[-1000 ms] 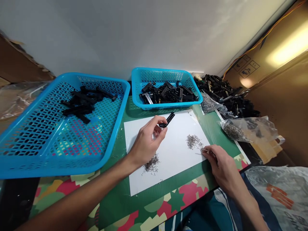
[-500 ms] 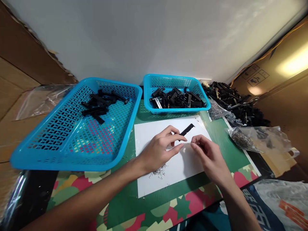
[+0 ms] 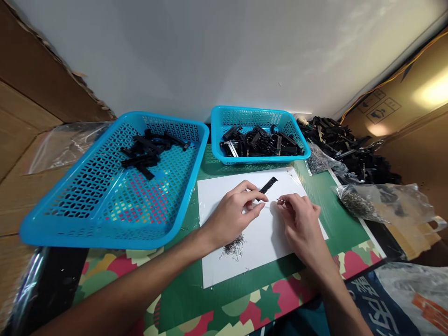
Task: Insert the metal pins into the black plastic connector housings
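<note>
My left hand [image 3: 233,212] is over a white sheet [image 3: 213,275], its fingers curled round a slim black plastic part [image 3: 269,185] that sticks out beyond them. Its thumb and index fingertips are apart. To its right, my right hand [image 3: 300,215] pinches a thin metal piece [image 3: 281,200] that points left towards the black part, without touching it. A pile of small bent metal pieces [image 3: 234,247] lies on the sheet below my left wrist.
A large blue basket [image 3: 105,240] on the left and a smaller blue basket [image 3: 261,160] at the back hold black parts. More black parts [image 3: 350,149] are heaped at the back right, beside clear bags of small metal pieces [image 3: 360,203]. A patterned green cloth covers the table.
My right hand has drawn away from my left fingertips and turned, with the thin piece in its pinch. The left thumb and index finger have parted slightly.
</note>
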A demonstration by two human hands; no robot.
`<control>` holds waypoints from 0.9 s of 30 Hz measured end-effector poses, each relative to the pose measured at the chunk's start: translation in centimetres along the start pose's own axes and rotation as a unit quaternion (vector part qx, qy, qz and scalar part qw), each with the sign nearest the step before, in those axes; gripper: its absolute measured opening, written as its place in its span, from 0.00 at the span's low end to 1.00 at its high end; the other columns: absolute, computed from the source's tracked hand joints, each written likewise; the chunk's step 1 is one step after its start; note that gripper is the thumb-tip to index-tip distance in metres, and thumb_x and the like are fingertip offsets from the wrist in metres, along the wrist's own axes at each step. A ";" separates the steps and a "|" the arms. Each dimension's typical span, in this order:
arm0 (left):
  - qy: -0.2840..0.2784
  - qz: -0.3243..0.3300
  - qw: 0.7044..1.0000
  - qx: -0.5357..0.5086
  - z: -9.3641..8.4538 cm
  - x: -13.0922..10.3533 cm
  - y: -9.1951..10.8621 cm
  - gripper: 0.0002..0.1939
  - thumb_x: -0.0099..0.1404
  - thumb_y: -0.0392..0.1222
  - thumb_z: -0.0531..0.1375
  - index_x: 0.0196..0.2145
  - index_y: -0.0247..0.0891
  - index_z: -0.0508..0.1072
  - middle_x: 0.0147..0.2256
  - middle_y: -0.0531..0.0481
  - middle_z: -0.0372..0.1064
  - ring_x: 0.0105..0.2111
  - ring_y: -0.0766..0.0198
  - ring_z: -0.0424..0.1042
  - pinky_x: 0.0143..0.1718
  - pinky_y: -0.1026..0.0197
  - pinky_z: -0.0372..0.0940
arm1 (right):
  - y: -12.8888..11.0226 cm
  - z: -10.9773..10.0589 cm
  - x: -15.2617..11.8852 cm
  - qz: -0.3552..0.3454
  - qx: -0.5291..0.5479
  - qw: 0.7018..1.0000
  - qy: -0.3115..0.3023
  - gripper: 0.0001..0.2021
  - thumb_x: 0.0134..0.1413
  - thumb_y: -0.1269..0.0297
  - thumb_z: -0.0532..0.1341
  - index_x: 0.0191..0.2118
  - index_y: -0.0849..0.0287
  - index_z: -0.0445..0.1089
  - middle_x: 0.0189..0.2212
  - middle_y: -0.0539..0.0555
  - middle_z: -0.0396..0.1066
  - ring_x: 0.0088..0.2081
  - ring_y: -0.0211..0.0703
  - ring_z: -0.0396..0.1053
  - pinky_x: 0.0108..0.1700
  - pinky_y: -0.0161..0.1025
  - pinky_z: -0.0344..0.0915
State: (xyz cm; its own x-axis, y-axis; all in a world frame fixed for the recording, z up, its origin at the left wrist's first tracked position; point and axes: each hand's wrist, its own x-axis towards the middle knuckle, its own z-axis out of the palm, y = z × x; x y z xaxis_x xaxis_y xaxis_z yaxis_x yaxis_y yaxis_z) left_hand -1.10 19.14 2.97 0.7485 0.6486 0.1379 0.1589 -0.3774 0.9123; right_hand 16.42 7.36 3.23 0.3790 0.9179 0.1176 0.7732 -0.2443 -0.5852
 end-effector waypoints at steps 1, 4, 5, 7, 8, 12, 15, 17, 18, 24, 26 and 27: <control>-0.001 -0.001 1.000 0.001 0.0 0.0 0.0 0.08 0.74 0.38 0.61 0.46 0.41 0.81 0.46 0.51 0.70 0.31 0.70 0.68 0.35 0.62 0.64 | 0.1 0.0 0.0 0.004 0.014 1.000 -0.005 0.08 0.70 0.64 0.55 0.40 0.54 0.71 0.36 0.54 0.76 0.40 0.51 0.67 0.49 0.50 0.53; -0.005 -0.001 1.000 0.003 0.0 0.1 0.0 0.08 0.74 0.38 0.61 0.46 0.41 0.82 0.46 0.51 0.70 0.31 0.70 0.68 0.35 0.62 0.64 | 0.0 -0.2 0.0 0.020 0.042 0.999 0.000 0.08 0.70 0.62 0.56 0.39 0.54 0.70 0.35 0.53 0.76 0.39 0.51 0.67 0.49 0.50 0.55; -0.007 -0.002 1.000 0.003 0.0 0.1 0.0 0.08 0.74 0.38 0.61 0.46 0.41 0.82 0.46 0.51 0.70 0.31 0.70 0.67 0.35 0.62 0.64 | 0.0 -0.3 0.0 0.024 0.043 0.999 0.007 0.08 0.69 0.61 0.56 0.39 0.54 0.71 0.35 0.54 0.75 0.39 0.51 0.67 0.49 0.50 0.55; -0.009 0.000 1.000 0.003 0.0 0.1 0.1 0.08 0.74 0.38 0.62 0.46 0.41 0.81 0.45 0.51 0.70 0.31 0.70 0.67 0.36 0.62 0.64 | -0.4 -0.5 0.0 0.026 0.058 0.998 0.012 0.07 0.69 0.60 0.58 0.39 0.54 0.71 0.35 0.53 0.75 0.39 0.51 0.66 0.49 0.49 0.56; -0.009 0.000 1.000 0.004 0.0 0.1 0.1 0.08 0.74 0.38 0.62 0.46 0.40 0.81 0.45 0.51 0.70 0.31 0.70 0.68 0.36 0.62 0.64 | -0.5 -0.6 0.0 0.029 0.073 0.997 0.011 0.07 0.69 0.60 0.58 0.38 0.54 0.71 0.35 0.53 0.75 0.39 0.50 0.67 0.48 0.49 0.57; -0.017 0.005 1.000 0.007 0.0 0.1 0.2 0.08 0.74 0.41 0.63 0.46 0.40 0.81 0.45 0.50 0.70 0.32 0.68 0.68 0.37 0.61 0.65 | -1.2 -0.8 0.0 0.056 0.177 0.982 -0.016 0.09 0.68 0.58 0.60 0.37 0.55 0.72 0.34 0.53 0.73 0.37 0.47 0.67 0.41 0.43 0.59; -0.039 0.006 0.999 0.020 -0.1 0.1 0.4 0.09 0.75 0.43 0.63 0.46 0.41 0.82 0.45 0.50 0.70 0.32 0.68 0.69 0.38 0.61 0.65 | -1.7 -0.7 -0.1 0.078 0.239 0.968 -0.014 0.10 0.68 0.57 0.62 0.36 0.56 0.71 0.33 0.52 0.71 0.36 0.45 0.66 0.38 0.40 0.59; -0.054 0.010 0.998 0.031 -0.2 0.1 0.5 0.09 0.75 0.43 0.63 0.47 0.42 0.82 0.46 0.50 0.70 0.33 0.67 0.70 0.39 0.61 0.65 | -2.0 -0.6 -0.2 0.086 0.285 0.955 -0.013 0.10 0.68 0.56 0.62 0.36 0.56 0.70 0.33 0.51 0.69 0.36 0.43 0.66 0.38 0.39 0.59; -0.060 0.014 0.997 0.036 -0.2 0.0 0.6 0.09 0.75 0.43 0.62 0.48 0.42 0.82 0.46 0.50 0.70 0.35 0.67 0.71 0.39 0.61 0.65 | -2.1 -0.5 -0.3 0.087 0.309 0.947 -0.017 0.10 0.68 0.56 0.62 0.36 0.56 0.70 0.34 0.51 0.68 0.36 0.42 0.65 0.38 0.39 0.60; -0.065 0.024 0.997 0.032 -0.2 0.0 0.6 0.11 0.77 0.44 0.60 0.49 0.42 0.82 0.47 0.49 0.70 0.38 0.65 0.72 0.42 0.61 0.66 | -2.3 -0.5 -0.5 0.094 0.378 0.920 -0.042 0.10 0.68 0.56 0.64 0.37 0.55 0.69 0.32 0.49 0.65 0.35 0.40 0.61 0.36 0.36 0.59; -0.063 0.023 0.997 0.025 -0.2 0.0 0.7 0.10 0.77 0.44 0.61 0.48 0.41 0.82 0.47 0.49 0.70 0.37 0.65 0.72 0.41 0.62 0.66 | -2.2 -0.7 -0.6 0.099 0.386 0.916 -0.042 0.11 0.68 0.56 0.64 0.36 0.55 0.69 0.32 0.49 0.64 0.34 0.40 0.60 0.35 0.36 0.59; -0.062 0.023 0.998 0.022 -0.2 0.0 0.7 0.10 0.77 0.44 0.61 0.47 0.41 0.82 0.46 0.49 0.71 0.36 0.65 0.72 0.40 0.62 0.66 | -2.2 -0.7 -0.6 0.100 0.387 0.916 -0.040 0.11 0.68 0.55 0.64 0.36 0.55 0.69 0.32 0.49 0.64 0.34 0.40 0.60 0.35 0.35 0.59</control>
State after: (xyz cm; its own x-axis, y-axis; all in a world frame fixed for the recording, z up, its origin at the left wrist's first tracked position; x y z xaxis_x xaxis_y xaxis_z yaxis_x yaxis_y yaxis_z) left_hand -1.09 19.05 3.67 0.8291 0.5445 0.1272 0.1489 -0.4342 0.8884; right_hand 14.88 7.11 5.03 0.4115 0.9065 -0.0946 0.0896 -0.1435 -0.9856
